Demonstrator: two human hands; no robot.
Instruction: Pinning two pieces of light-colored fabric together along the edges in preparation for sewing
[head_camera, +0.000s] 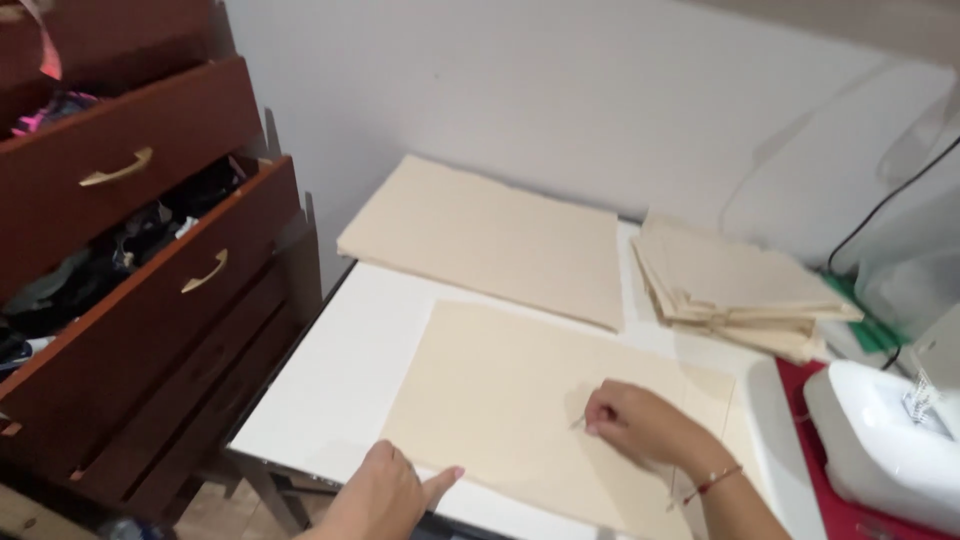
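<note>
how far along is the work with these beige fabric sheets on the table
Looks done: a flat stack lies by the wall, a folded pile beside it. In hand: the left hand presses the near sheet at its edge while the right hand pinches something thin, too small to identify. How much is left is unclear.

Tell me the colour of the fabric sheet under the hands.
Pale beige, plain; the fabric sheet shows best in the head view.

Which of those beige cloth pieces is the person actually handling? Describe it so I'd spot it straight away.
Start at the white table beside the brown drawers. The flat beige sheet lies nearest its front edge, with the left hand at its corner and the right hand pressing on it. Unlike the folded pile and the other sheet, it is touched.
</note>
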